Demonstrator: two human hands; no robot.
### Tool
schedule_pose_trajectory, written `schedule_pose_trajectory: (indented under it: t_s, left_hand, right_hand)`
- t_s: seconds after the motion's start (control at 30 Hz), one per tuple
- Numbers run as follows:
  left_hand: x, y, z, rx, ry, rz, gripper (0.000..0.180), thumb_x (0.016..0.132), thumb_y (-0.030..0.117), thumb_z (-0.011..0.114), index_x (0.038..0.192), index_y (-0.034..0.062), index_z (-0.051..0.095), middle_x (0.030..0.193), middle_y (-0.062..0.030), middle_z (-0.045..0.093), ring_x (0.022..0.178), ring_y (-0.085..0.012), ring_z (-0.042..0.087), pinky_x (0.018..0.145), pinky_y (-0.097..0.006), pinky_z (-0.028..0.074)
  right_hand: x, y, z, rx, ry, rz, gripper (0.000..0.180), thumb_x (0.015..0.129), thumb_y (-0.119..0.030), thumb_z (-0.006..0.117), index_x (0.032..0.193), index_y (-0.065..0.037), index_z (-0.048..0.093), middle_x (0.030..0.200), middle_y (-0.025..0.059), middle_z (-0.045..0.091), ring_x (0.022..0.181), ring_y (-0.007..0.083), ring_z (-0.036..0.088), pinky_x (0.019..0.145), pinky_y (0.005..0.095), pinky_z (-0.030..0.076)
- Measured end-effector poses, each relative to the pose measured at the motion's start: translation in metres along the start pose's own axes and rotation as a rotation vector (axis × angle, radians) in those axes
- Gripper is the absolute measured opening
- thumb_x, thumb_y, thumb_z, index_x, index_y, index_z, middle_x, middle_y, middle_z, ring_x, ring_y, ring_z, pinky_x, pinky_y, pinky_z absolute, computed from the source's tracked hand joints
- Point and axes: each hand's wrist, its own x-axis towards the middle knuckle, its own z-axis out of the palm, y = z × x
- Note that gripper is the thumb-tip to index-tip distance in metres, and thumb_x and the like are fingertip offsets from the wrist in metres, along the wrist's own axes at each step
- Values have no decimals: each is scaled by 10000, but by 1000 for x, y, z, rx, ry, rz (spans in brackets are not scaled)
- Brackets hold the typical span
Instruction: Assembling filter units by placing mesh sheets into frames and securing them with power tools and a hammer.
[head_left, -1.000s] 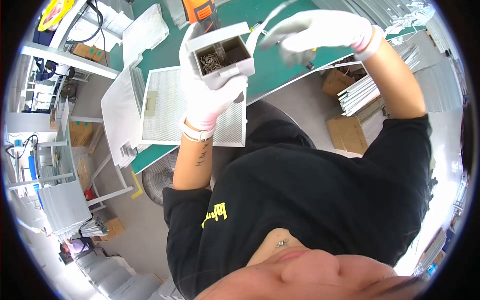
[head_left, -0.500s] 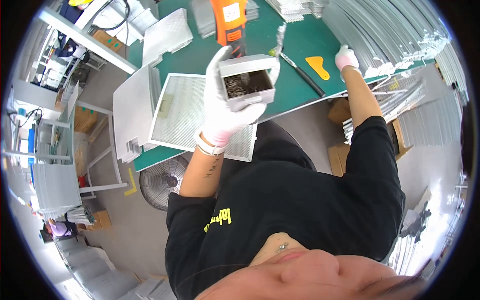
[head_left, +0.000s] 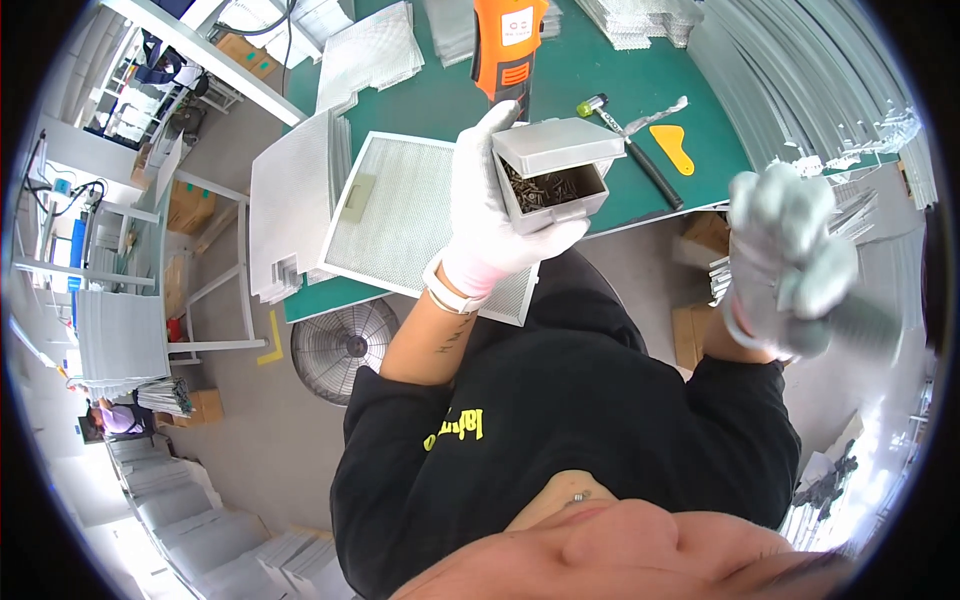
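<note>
Green desk (head_left: 600, 90) is carrying an orange tool (head_left: 508, 45) far off; left hand (head_left: 490, 215) is gripping a grey screw box (head_left: 555, 175), lid tilting open rightward; right hand (head_left: 790, 265) is blurring, grip unclear.

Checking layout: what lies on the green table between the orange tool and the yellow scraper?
In the head view, a mallet lies between the orange tool and the yellow scraper.

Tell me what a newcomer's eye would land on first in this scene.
First, the small grey box with its lid up, full of small dark metal pieces, held up in the gloved left hand at the middle of the view. Next, the blurred gloved right hand at the right. Behind them, on the green table, stands an orange power tool, with a metal mesh panel lying to its left.
</note>
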Motion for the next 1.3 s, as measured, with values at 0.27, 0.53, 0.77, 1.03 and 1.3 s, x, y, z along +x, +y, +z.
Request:
schedule_pose_trajectory:
  t_s: [0.27,0.53,0.77,1.03,1.3]
  left_hand:
    - [-5,0,4,85,56,46,1020,567,203,898,1416,-43,389,1199,-133,506,1103,-252,577,985,-378,476]
    - [-3,1,4,267,66,176,969,542,220,893,1359,-37,441,1071,-146,548,962,-296,561,878,-394,467]
    - [-3,-1,3,344,41,215,953,548,223,900,1344,-38,447,1057,-143,554,942,-292,555,873,-391,466]
    - [-4,0,0,300,45,186,960,553,238,898,1347,-45,439,1054,-147,554,937,-285,544,857,-384,458]
    - [-5,4,2,405,22,293,991,527,234,899,1367,-18,439,1066,-143,540,941,-301,541,859,-399,455]
  right_hand:
    - [-2,23,27,-396,-174,-31,383,858,-429,777,876,-88,601,876,50,554,614,211,580,545,330,473]
    - [-7,23,30,-670,-233,35,388,825,-354,815,963,-60,603,810,90,620,712,249,640,653,365,525]
    - [-6,32,37,-534,-23,89,296,935,-298,719,996,-34,601,788,78,597,675,201,611,648,304,494]
    - [-10,29,29,-440,-140,25,374,875,-351,779,991,-38,609,807,110,622,625,214,623,591,345,526]
    - [9,20,40,-792,-257,88,290,908,-261,738,916,-2,608,855,99,661,673,208,630,657,356,512]
